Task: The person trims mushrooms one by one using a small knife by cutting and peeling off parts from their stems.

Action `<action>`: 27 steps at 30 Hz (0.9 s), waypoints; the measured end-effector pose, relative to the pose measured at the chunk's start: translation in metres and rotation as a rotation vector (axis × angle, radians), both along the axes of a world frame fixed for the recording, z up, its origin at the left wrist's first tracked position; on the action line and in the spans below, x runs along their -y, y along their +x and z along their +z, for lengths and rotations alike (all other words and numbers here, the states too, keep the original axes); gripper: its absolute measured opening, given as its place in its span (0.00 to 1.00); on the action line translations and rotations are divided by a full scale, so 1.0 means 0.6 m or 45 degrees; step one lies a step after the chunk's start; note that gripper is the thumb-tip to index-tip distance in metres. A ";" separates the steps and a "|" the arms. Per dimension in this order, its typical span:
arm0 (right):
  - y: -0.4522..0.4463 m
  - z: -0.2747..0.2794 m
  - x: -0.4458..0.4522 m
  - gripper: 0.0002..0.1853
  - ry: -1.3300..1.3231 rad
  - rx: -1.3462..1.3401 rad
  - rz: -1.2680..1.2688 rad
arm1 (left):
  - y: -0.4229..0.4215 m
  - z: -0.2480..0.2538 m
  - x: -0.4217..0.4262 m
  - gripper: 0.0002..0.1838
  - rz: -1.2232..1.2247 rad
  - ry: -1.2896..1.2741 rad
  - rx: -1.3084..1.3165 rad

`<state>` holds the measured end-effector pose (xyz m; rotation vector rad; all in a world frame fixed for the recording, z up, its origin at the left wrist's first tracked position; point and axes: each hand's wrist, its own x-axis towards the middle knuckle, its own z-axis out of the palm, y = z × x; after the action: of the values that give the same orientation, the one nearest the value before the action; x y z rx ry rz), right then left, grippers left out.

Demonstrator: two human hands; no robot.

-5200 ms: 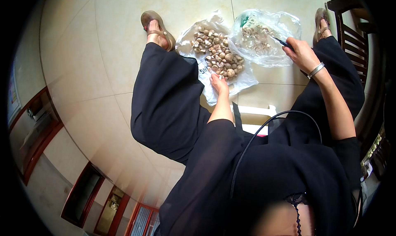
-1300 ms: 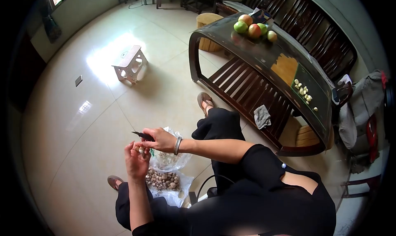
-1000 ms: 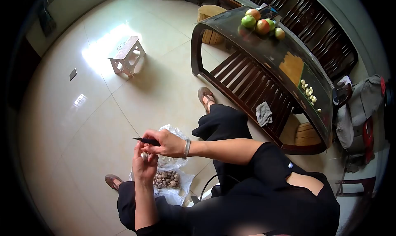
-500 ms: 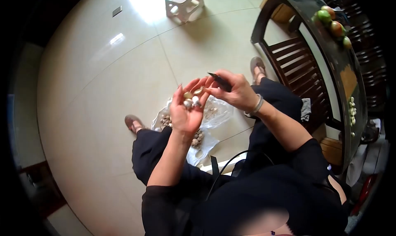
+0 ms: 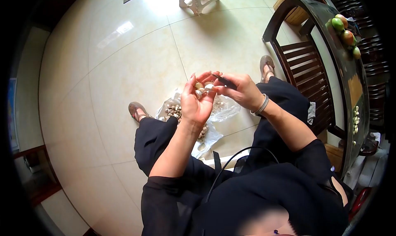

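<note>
While the left hand (image 5: 197, 106) cups pale clove-like pieces (image 5: 199, 87), fingers half-curled, the right hand (image 5: 242, 91) at two o'clock has fingers wrapped round a black knife (image 5: 227, 83), thumb against one piece; brown bulbs (image 5: 173, 111) lie at nine o'clock.

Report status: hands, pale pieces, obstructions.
Left hand cupped, pale pieces in palm. Right hand gripping knife, close beside left. No obstruction visible between hands.

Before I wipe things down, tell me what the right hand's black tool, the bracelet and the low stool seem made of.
Black tool: plastic or coated metal, mostly dull; uniformly dark, too small to settle.
Bracelet: probably metal, smooth; silvery with a bright sheen.
Low stool: likely moulded plastic, pale; its sides have cut-outs.
</note>
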<state>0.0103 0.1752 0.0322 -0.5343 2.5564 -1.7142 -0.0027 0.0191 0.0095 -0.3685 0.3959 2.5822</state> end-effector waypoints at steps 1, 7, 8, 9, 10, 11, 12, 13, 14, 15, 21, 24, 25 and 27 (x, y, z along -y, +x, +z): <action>-0.001 -0.001 -0.001 0.14 -0.098 0.098 -0.005 | -0.001 -0.009 0.004 0.19 -0.024 0.079 0.006; 0.002 -0.006 0.006 0.15 0.150 -0.158 0.066 | 0.009 0.001 -0.005 0.17 0.020 -0.069 -0.013; 0.004 -0.012 0.008 0.14 0.016 -0.100 0.007 | 0.010 0.000 -0.004 0.17 0.018 -0.069 -0.013; 0.004 -0.014 0.008 0.14 -0.118 -0.042 -0.051 | 0.009 -0.001 -0.002 0.17 0.025 -0.081 0.052; 0.002 -0.004 0.001 0.13 -0.059 0.080 -0.025 | 0.008 -0.002 0.000 0.16 0.033 -0.092 0.116; 0.000 -0.004 -0.003 0.12 -0.116 0.129 -0.036 | 0.006 -0.002 0.003 0.16 0.035 -0.092 0.114; -0.002 -0.007 -0.007 0.12 -0.175 0.144 -0.034 | 0.004 -0.002 0.005 0.16 0.055 -0.150 0.147; -0.004 -0.007 -0.009 0.12 -0.233 0.158 -0.032 | 0.003 -0.001 0.006 0.16 0.074 -0.208 0.180; -0.004 -0.003 -0.014 0.11 -0.261 0.246 -0.008 | 0.002 0.000 0.007 0.16 0.075 -0.207 0.179; -0.004 -0.003 -0.014 0.11 -0.259 0.245 -0.009 | 0.003 0.002 0.007 0.14 0.081 -0.298 0.196; -0.003 0.007 -0.022 0.11 -0.448 0.519 0.070 | -0.003 -0.020 0.021 0.14 -0.141 -0.396 0.064; -0.005 0.003 -0.025 0.11 -0.437 0.563 0.062 | 0.004 0.000 0.005 0.13 -0.204 -0.472 0.155; -0.006 0.003 -0.025 0.11 -0.451 0.622 0.062 | 0.007 0.011 0.000 0.13 -0.215 -0.519 0.218; -0.005 -0.006 -0.019 0.10 -0.527 0.556 0.084 | 0.008 -0.002 0.005 0.15 -0.310 -0.479 0.165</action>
<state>0.0075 0.1864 0.0288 -0.2096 1.8827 -2.0690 0.0023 0.0161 0.0083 -0.5761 0.8289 2.2283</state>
